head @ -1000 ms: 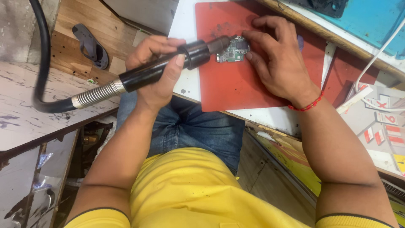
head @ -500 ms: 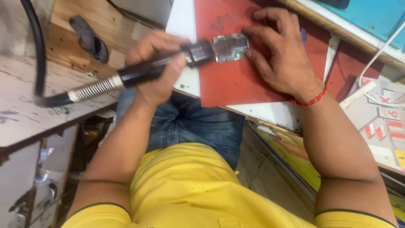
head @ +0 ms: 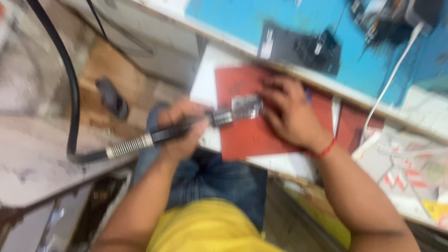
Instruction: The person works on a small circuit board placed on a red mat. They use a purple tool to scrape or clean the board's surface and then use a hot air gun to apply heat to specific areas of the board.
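blurred frame. left hand (head: pixel 179 128) wrapped tight round a black handpiece tool (head: pixel 186 130), fingers closed over its middle. tool stuck out of the fist both ways: metal nose end to the right, coiled spring sleeve (head: pixel 127 146) out to the lower left, then black hose (head: pixel 70 93) looped up and away toward the top left. long axis of tool ran nearly level, tipped slightly up to the right. nose pointed at and met a small grey circuit board (head: pixel 246 107). board lay flat on red mat (head: pixel 247 135), just right of the left fist. right hand (head: pixel 291 114) pressed flat on the board's right side, fingers spread and bent, pinned it down; red thread (head: pixel 324 150) on that wrist. mat sat on a white bench top (head: pixel 205 79), blue surface (head: pixel 224 18) behind with a dark device (head: pixel 298 46) and a white cable (head: pixel 392 79). worn wooden floor (head: pixel 100 65) to the left with a dark sandal (head: pixel 112 98). jeans (head: pixel 214 179) and yellow shirt (head: pixel 210 228) below. printed papers (head: pixel 410 172) at right.
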